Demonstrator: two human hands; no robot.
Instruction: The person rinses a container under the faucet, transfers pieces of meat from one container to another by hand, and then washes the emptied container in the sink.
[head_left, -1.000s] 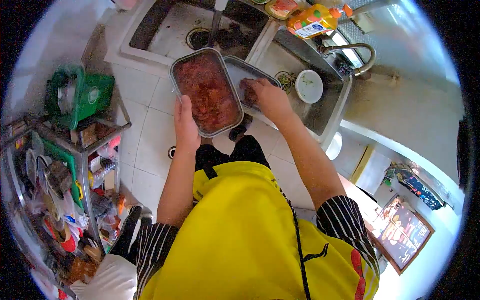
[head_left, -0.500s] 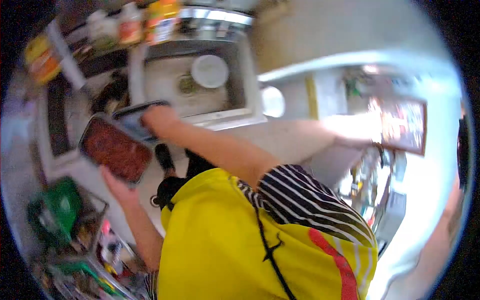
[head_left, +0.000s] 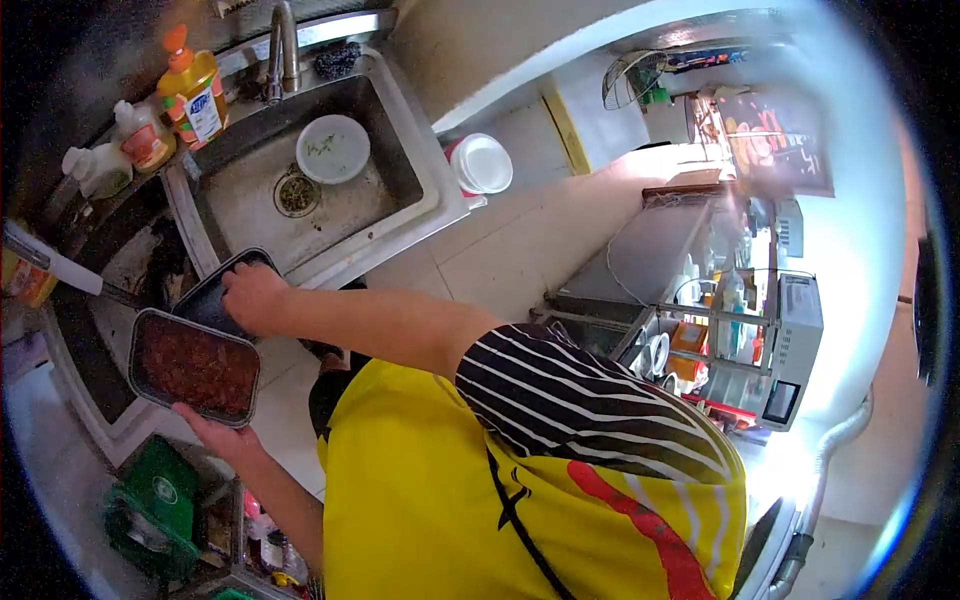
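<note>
The left hand (head_left: 225, 432) is clamped on the near edge of a rectangular container (head_left: 200, 326), by which a mass of red meat (head_left: 195, 370) is held just beyond the fingertips. The right hand (head_left: 255, 298), set farther out than the left, is bent over a second container (head_left: 205, 297) that is partly overlapped by the first; its fingers are curled, but whether anything is gripped by them cannot be told. Beyond the right hand, a sink basin (head_left: 245, 225) is seen, in which a white bowl (head_left: 345, 160) flecked with green scraps is placed near the drain (head_left: 297, 195). Farther out, the basin is overhung by a metal faucet (head_left: 283, 55). Beyond the right hand and to its left, an orange soap bottle (head_left: 197, 105) is stood upright. A white tub (head_left: 485, 165) is located beyond the right hand and to its right. To the left of the left hand, and nearer the body, a green bin (head_left: 165, 490) is placed.
</note>
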